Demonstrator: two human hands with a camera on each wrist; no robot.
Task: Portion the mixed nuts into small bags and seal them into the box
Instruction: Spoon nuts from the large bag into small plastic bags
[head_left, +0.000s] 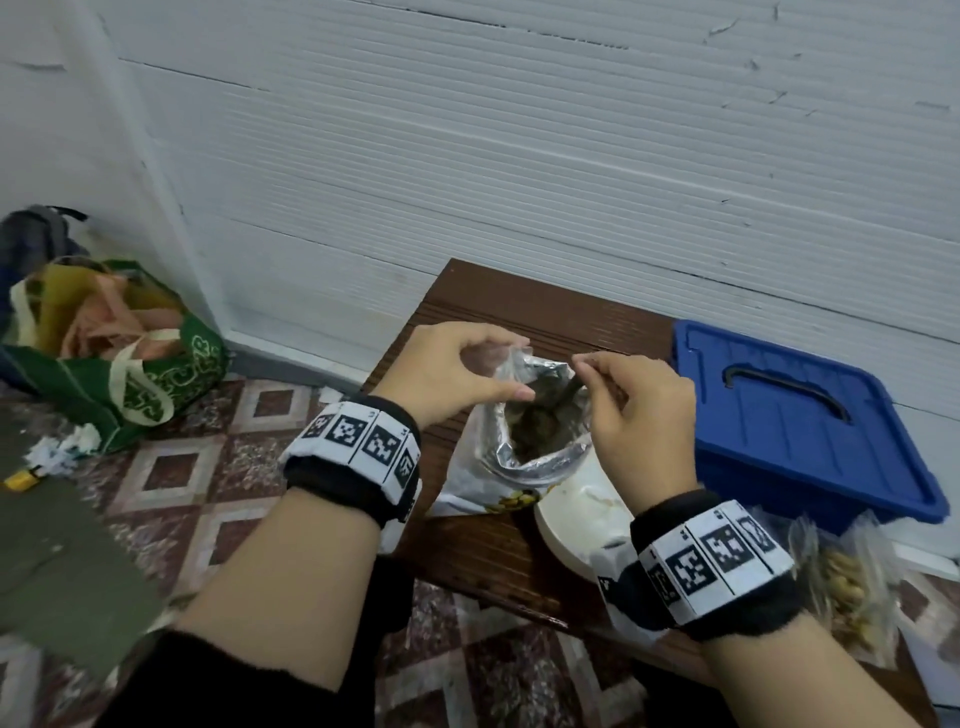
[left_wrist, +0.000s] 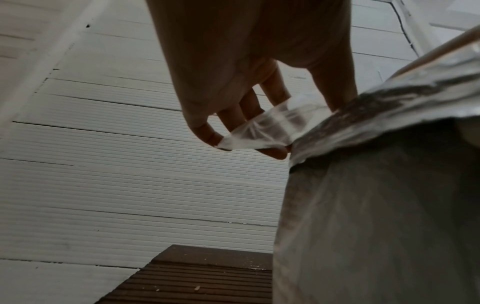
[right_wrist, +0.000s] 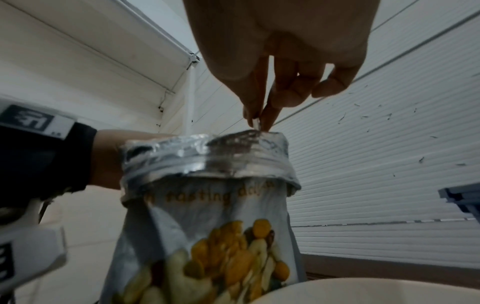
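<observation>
Nut bag (head_left: 511, 441) — foil-lined, mouth rolled down and open, standing upright on the brown slatted table (head_left: 524, 312); printed nuts showing on its front in the right wrist view.

Small clear bag (left_wrist: 262, 131) — being held over the nut bag's open mouth, stretched between both hands.

Left hand (head_left: 447, 371) — fingers curling round one edge of the clear bag, pinching it.

Right hand (head_left: 641, 410) — thumb and forefinger pinching the opposite edge just above the foil rim, other fingers curling loosely.

White bowl (head_left: 582, 519) — sitting just beside the nut bag, near side.

Blue box (head_left: 810, 415) — lid on, resting at the table's right end.

Filled small bags (head_left: 844, 587) — lying in front of the box.

Green tote (head_left: 130, 374) — sitting on the tiled floor, left.
</observation>
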